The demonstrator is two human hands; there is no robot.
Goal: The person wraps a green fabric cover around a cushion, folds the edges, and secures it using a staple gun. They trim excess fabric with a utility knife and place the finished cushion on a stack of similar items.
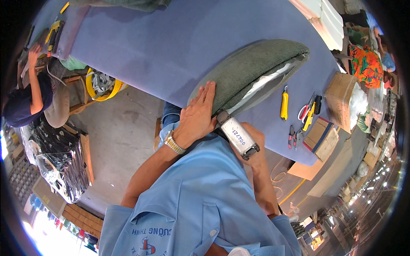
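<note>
A dark green, fabric-covered cushion [256, 64] with a curved outline lies tilted on the blue-covered table, white lining showing along its open lower edge. My left hand [196, 112] lies flat on its near end, fingers stretched over the green fabric and thumb by the edge. In my right hand [256, 143] is a silver-grey staple gun [238, 135], fingers wrapped round its grip. The tool's nose sits close to the cushion's near corner, beside my left thumb; whether they touch I cannot tell.
Right of the cushion lie a yellow utility knife [284, 103], scissors [303, 112], another yellow cutter [309, 121] and pliers [292, 137]. A cardboard box [340, 94] with white stuffing stands beyond. At left, a co-worker [32, 100] reaches toward a yellow tool [53, 34] near a yellow-rimmed bucket [89, 81].
</note>
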